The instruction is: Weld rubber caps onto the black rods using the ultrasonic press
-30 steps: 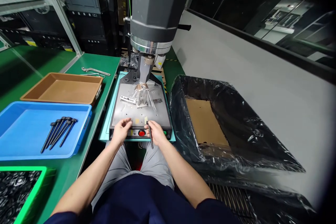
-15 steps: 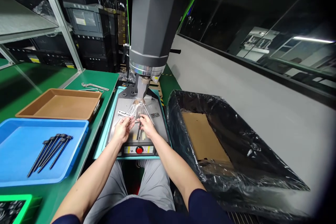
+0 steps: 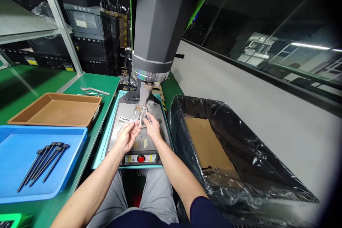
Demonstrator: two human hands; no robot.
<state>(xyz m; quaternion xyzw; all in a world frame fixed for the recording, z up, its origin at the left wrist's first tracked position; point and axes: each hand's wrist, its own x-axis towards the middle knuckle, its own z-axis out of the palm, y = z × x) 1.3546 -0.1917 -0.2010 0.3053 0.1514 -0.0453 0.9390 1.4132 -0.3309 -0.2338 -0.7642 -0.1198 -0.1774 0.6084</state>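
Note:
My right hand (image 3: 153, 127) is closed at the fixture, its fingertips pinched beside a small dark end of a black rod (image 3: 142, 121); the rest of that rod is hidden. My left hand (image 3: 129, 136) lies just left of it, palm partly up, thumb and fingers pressed together; what they hold, if anything, I cannot make out. Clear plastic guard pieces (image 3: 135, 115) surround the spot in front of both hands. Right above stands the metal horn (image 3: 145, 94) of a grey press machine (image 3: 153, 25). Under the hands is the grey metal base plate (image 3: 128, 110).
A red button (image 3: 141, 159) sits on the base's front. To the left are a blue tray (image 3: 72, 165) with several black rods (image 3: 44, 162), a brown tray (image 3: 69, 110) and a wrench (image 3: 94, 90). At right stands a bin lined with black plastic (image 3: 184, 142), cardboard (image 3: 208, 142) inside.
The black rod, which pointed toward me from my right hand, has swung away and is now mostly hidden at the fixture. My left hand has turned more palm up.

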